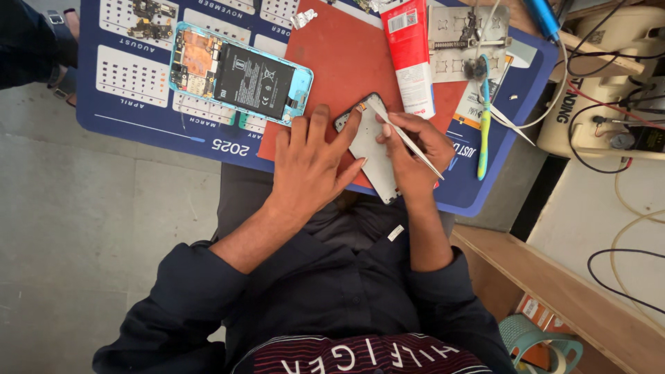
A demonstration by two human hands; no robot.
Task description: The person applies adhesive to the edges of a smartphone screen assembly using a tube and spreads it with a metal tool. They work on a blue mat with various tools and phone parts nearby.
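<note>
A grey phone panel (368, 149) lies on the red mat (332, 62), pinned flat by the spread fingers of the left hand (312, 163), whose grip is released and merely presses. The right hand (413, 149) is clenched around metal tweezers (405, 138), the tip meeting the panel's upper corner just beyond the left forefinger. Judged from this pose, good work calls for a shallow tweezer angle, light pressure and a steady pinning hand, lest the tip skid. Beyond the right grip lie a red-and-white tube (409, 55) and a blue toothbrush (483, 125); beyond the left, an opened phone with a light blue frame (239, 73) rests on the blue calendar sheet (131, 90) covering the desk.
</note>
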